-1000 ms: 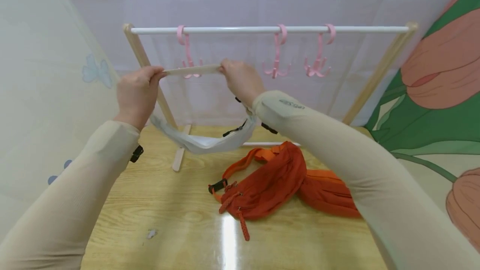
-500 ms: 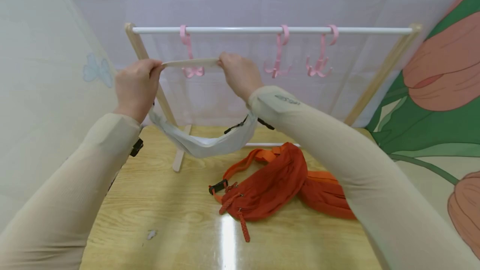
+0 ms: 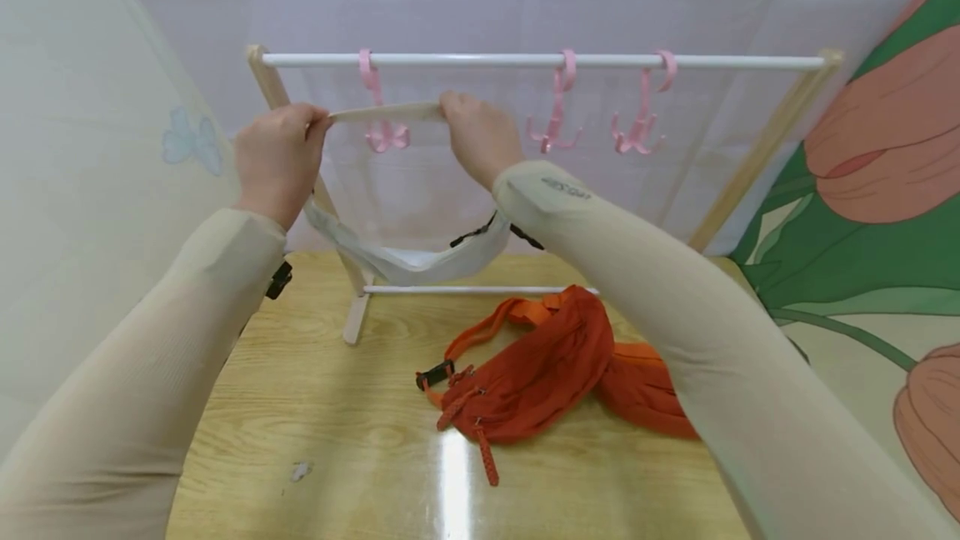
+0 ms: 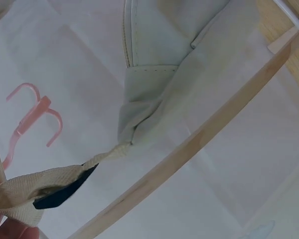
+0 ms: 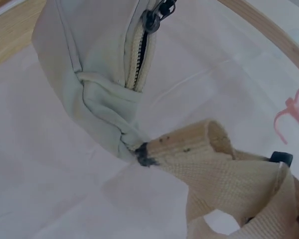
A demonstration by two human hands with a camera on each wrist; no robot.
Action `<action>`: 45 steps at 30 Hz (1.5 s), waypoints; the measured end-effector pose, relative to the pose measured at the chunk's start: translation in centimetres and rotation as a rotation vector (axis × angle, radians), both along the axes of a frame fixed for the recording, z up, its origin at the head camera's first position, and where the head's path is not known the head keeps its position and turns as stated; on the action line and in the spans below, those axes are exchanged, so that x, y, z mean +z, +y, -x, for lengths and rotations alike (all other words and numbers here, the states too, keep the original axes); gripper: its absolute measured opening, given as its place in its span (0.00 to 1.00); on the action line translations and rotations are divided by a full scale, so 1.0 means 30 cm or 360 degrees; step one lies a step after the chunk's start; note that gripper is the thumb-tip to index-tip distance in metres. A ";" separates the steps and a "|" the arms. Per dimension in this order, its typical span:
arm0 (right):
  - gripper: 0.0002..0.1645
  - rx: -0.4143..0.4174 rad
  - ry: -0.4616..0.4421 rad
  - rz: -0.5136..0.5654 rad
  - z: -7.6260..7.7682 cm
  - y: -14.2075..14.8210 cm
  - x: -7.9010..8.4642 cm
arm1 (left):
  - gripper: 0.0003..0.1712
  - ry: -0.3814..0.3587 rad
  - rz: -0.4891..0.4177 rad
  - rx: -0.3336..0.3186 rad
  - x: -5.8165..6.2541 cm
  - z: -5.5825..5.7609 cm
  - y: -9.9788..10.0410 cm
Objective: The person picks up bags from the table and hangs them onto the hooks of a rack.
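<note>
A pale grey waist bag (image 3: 420, 267) hangs in a curve below both hands, in front of the rack. Its beige strap (image 3: 386, 112) is stretched level between them. My left hand (image 3: 277, 157) pinches one end of that stretch, and my right hand (image 3: 480, 136) grips the other. Just behind the strap, its prongs showing below, is the leftmost pink hook (image 3: 387, 138). The left wrist view shows the bag's gathered end (image 4: 144, 109) running into the webbing. In the right wrist view, an open black-toothed zip (image 5: 139, 55) and folded webbing (image 5: 219, 174) appear.
A white rail (image 3: 465, 60) on wooden posts carries two more pink hooks, a middle one (image 3: 555, 119) and a right one (image 3: 639, 127). Red-orange waist bags (image 3: 532, 373) lie on the wooden table (image 3: 255, 407), partly behind the right sleeve. A lower white bar (image 3: 450, 289) crosses the rack's foot.
Both hands have risen, lifting the strap from below the leftmost hook's prongs to just above them. The grey bag has come up with it. The red-orange bags have stayed put.
</note>
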State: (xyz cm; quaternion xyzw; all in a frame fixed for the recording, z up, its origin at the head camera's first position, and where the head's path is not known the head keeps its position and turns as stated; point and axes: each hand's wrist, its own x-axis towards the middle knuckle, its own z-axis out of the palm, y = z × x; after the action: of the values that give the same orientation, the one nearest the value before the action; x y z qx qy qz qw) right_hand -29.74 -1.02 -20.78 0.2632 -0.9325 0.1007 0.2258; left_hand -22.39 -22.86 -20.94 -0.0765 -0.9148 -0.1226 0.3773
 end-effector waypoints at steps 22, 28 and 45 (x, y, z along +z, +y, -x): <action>0.15 -0.0021 0.0155 -0.0088 0.005 -0.014 -0.011 | 0.14 -0.0128 -0.0057 0.0023 -0.004 0.005 -0.019; 0.15 -0.0040 0.0150 -0.0114 0.006 -0.016 -0.017 | 0.14 -0.0126 -0.0191 0.0029 -0.010 0.014 -0.016; 0.15 -0.0027 0.0172 -0.0183 0.001 -0.035 -0.025 | 0.14 -0.0205 -0.0307 0.0088 -0.011 0.020 -0.027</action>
State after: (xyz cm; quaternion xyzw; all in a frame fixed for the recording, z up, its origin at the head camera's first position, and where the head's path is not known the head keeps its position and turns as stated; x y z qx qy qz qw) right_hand -29.77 -2.08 -21.53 0.2730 -0.9254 0.0306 0.2611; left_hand -23.00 -23.67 -21.29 -0.0064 -0.9228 -0.2043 0.3266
